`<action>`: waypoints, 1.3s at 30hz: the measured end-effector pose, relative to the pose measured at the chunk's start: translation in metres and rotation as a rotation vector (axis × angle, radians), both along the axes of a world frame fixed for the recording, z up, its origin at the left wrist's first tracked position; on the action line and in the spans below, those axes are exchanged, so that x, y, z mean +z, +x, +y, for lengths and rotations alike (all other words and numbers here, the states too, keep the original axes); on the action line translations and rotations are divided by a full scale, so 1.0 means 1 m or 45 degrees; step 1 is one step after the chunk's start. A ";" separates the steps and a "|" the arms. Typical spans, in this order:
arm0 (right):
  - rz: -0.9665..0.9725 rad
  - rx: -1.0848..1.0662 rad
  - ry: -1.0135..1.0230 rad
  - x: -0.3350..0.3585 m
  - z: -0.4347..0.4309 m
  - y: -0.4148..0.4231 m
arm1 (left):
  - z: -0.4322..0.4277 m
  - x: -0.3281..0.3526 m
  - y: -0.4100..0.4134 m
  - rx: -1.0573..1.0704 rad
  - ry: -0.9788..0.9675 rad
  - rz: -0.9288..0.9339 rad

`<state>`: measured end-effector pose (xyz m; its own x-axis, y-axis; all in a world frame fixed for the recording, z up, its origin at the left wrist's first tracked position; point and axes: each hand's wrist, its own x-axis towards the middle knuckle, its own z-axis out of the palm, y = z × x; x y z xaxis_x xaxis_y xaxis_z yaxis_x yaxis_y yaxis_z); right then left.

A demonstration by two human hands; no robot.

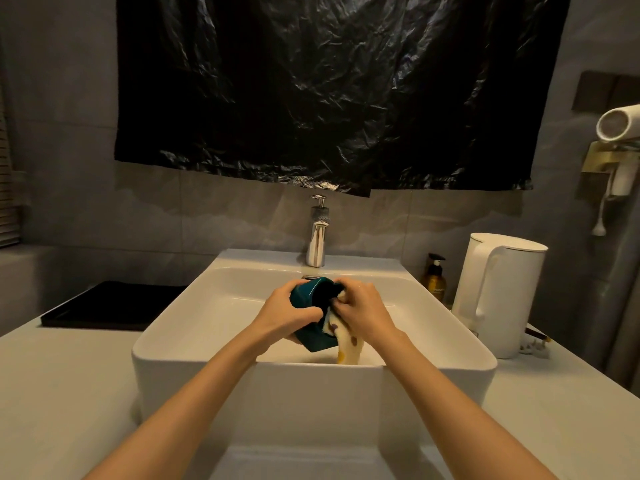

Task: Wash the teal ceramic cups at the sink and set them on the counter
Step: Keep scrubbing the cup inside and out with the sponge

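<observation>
Head view: left hand (284, 311) grips a teal cup (311, 315) over the sink (173, 337); right hand (363, 311) pinches a spotted cloth (346, 344) against its mouth. Scrubbing underway, apparently; no washed cups visible on the counter (69, 393) beside either forearm.

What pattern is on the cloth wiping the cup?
The cloth is cream with dark and yellow spots; the head view shows it best.

Teal cup (306, 296), cream cloth (347, 342), perhaps purple-spotted

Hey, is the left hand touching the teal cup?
Touching. The head view shows the left hand curled round the teal cup over the sink, while the right hand grips a spotted cloth.
</observation>
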<state>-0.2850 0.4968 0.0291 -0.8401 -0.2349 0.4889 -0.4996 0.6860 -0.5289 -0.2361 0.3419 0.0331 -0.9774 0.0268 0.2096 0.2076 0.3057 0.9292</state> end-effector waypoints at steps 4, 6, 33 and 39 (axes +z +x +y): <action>0.040 -0.119 0.182 0.005 -0.004 0.002 | -0.002 0.001 0.001 0.016 0.005 -0.013; -0.058 -0.101 0.155 0.005 -0.008 0.003 | -0.003 0.002 0.001 0.042 0.040 -0.044; -0.555 0.121 -0.079 0.004 -0.004 0.001 | -0.002 0.003 0.002 0.041 0.012 -0.170; -0.022 -0.059 0.137 0.000 -0.001 0.001 | -0.004 0.004 0.004 -0.053 -0.025 -0.185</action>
